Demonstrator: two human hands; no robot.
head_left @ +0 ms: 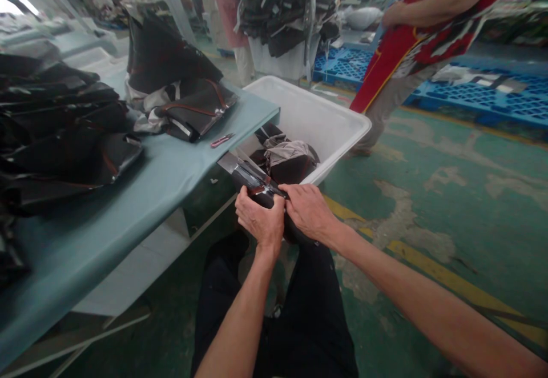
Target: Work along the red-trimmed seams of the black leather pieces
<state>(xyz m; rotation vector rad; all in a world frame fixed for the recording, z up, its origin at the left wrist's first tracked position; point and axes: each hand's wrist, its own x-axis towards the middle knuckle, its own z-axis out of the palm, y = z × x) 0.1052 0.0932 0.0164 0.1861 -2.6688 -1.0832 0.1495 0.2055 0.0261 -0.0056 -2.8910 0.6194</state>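
My left hand (261, 218) is closed on a black sewn piece (250, 179) with a shiny dark surface and a bit of brown trim. Beside it my right hand (306, 209) grips the same piece at its right edge, the fingers of both hands nearly touching. The piece is held above my lap, off the table's corner, and part of it hangs below my hands. Just beyond, a white plastic bin (338, 132) holds black pieces with crumpled grey lining (289, 152).
On the blue-green table (171, 167) lie pink-handled thread snips (221, 140), a black piece with brown piping (192, 107) and a stack of black pieces (55, 138). A person in red (398, 52) stands beyond the bin, near blue pallets (483, 92).
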